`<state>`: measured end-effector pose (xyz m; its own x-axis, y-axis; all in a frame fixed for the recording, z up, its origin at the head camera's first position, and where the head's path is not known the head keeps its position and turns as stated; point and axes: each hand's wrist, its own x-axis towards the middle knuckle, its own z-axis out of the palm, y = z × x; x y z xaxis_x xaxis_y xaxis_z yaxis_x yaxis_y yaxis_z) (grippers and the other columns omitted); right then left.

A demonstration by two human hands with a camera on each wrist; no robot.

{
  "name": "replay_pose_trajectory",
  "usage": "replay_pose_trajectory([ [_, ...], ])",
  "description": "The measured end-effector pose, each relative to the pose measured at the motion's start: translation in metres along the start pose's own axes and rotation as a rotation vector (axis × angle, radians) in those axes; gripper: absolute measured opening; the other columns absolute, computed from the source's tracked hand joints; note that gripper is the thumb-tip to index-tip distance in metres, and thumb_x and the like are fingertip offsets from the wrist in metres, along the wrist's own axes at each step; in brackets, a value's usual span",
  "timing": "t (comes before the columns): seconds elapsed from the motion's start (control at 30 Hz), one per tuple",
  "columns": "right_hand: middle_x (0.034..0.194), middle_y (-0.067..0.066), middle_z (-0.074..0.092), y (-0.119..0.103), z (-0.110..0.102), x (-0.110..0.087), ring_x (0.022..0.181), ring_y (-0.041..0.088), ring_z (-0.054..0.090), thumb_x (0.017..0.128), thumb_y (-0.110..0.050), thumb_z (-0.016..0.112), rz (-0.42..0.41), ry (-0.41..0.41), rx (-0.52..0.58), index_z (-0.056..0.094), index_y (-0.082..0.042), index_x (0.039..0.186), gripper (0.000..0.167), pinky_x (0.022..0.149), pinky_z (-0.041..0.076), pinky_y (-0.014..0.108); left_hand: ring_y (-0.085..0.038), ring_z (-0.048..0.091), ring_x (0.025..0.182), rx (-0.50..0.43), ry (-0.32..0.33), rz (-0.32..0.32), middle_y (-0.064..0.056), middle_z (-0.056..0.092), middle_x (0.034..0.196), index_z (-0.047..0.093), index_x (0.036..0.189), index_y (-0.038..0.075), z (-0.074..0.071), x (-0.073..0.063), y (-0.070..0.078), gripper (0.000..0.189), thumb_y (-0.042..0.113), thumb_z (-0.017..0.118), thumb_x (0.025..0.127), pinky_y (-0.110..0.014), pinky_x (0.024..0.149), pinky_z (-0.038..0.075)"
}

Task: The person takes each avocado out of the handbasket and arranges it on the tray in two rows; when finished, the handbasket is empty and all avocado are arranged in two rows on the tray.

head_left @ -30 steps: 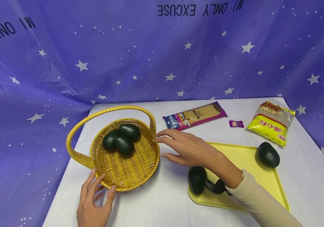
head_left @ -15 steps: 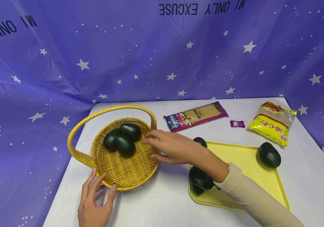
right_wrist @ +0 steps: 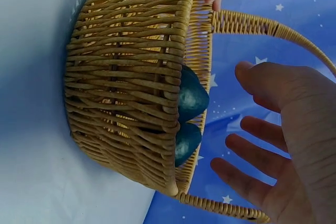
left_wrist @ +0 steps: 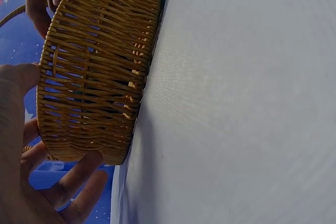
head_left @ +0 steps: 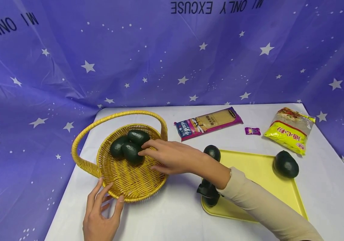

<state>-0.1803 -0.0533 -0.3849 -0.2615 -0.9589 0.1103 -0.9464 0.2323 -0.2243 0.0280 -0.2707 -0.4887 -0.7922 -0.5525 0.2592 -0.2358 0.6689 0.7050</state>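
Observation:
A yellow wicker basket (head_left: 136, 180) with a tall arched handle holds three dark green avocados (head_left: 132, 154) clustered toward its back left. My right hand (head_left: 170, 157) reaches over the basket's right rim, fingertips beside the front avocado in the head view. In the right wrist view that hand (right_wrist: 278, 129) has spread fingers with nothing between them, above the rim. My left hand (head_left: 101, 211) rests at the basket's near left rim, fingers spread. Its thumb touches the rim in the left wrist view, with the fingers (left_wrist: 79, 177) along the woven side.
Right of the basket lies a yellow tray (head_left: 256, 187) with an avocado (head_left: 285, 164) at its right edge and another avocado (head_left: 212, 153) at its back left corner. My right forearm crosses the tray. Behind lie a pasta packet (head_left: 208, 124), a small purple packet (head_left: 252, 131) and a yellow bag (head_left: 290, 130).
My right hand has moved left from outside the basket's right rim to over its inside, near the avocados. The left hand stays at the rim, and the avocados in the basket keep their places.

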Motion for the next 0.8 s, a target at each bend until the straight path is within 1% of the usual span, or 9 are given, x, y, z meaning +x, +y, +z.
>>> replay_pose_trajectory([
  [0.27,0.158,0.007,0.050,0.001,0.002,0.013,0.138,0.020,0.057,0.108,-0.031,0.068,-0.013,-0.033,-0.021,0.053,-0.016,0.156,0.053,0.105,0.057,0.033,0.010,0.058,0.105,-0.004,0.003,0.014,0.009,0.048,0.164,0.071,0.141,0.021,0.000,0.000,0.000,0.055,0.025,0.091,0.090,0.004,0.086,0.041],
  [0.33,0.159,0.007,0.050,0.002,0.003,0.017,0.138,0.021,0.057,0.108,-0.030,0.068,-0.013,-0.042,-0.019,0.053,-0.017,0.157,0.053,0.105,0.057,0.033,0.006,0.061,0.105,0.001,0.002,0.012,0.009,0.048,0.164,0.071,0.142,0.021,0.000,0.000,0.001,0.055,0.024,0.091,0.090,0.004,0.086,0.041],
  [0.47,0.159,0.009,0.049,0.004,0.003,0.024,0.136,0.023,0.059,0.108,-0.030,0.069,-0.020,-0.050,-0.032,0.053,-0.016,0.156,0.052,0.105,0.058,0.034,-0.008,0.067,0.106,0.008,-0.002,0.009,0.009,0.047,0.165,0.070,0.142,0.021,-0.001,0.000,0.001,0.055,0.025,0.090,0.091,0.005,0.086,0.040],
  [0.5,0.160,0.009,0.049,0.004,0.003,0.025,0.136,0.023,0.059,0.108,-0.030,0.069,-0.020,-0.052,-0.034,0.053,-0.016,0.156,0.052,0.104,0.058,0.034,-0.010,0.067,0.106,0.009,-0.002,0.009,0.009,0.047,0.165,0.070,0.142,0.021,-0.001,0.000,0.001,0.055,0.025,0.090,0.091,0.004,0.086,0.040],
  [0.57,0.161,0.009,0.048,0.005,0.004,0.028,0.136,0.023,0.059,0.108,-0.030,0.068,-0.023,-0.057,-0.040,0.053,-0.016,0.155,0.052,0.102,0.059,0.034,-0.008,0.067,0.106,0.006,-0.001,0.008,0.009,0.047,0.165,0.070,0.142,0.021,-0.001,-0.001,0.001,0.055,0.025,0.090,0.091,0.004,0.086,0.041],
  [0.7,0.163,0.010,0.045,0.006,0.006,0.034,0.135,0.024,0.060,0.108,-0.029,0.067,-0.023,-0.077,-0.055,0.051,-0.017,0.157,0.053,0.098,0.060,0.033,0.005,0.062,0.105,-0.006,0.005,0.014,0.011,0.047,0.165,0.071,0.142,0.020,-0.001,-0.001,0.000,0.055,0.023,0.091,0.090,0.003,0.086,0.042],
  [0.8,0.165,0.011,0.043,0.007,0.007,0.038,0.136,0.025,0.060,0.108,-0.030,0.068,-0.022,-0.099,-0.073,0.049,-0.016,0.159,0.056,0.099,0.060,0.033,0.010,0.060,0.105,-0.016,0.006,0.021,0.012,0.047,0.165,0.071,0.142,0.020,-0.001,-0.001,-0.002,0.055,0.022,0.091,0.090,0.002,0.086,0.043],
])
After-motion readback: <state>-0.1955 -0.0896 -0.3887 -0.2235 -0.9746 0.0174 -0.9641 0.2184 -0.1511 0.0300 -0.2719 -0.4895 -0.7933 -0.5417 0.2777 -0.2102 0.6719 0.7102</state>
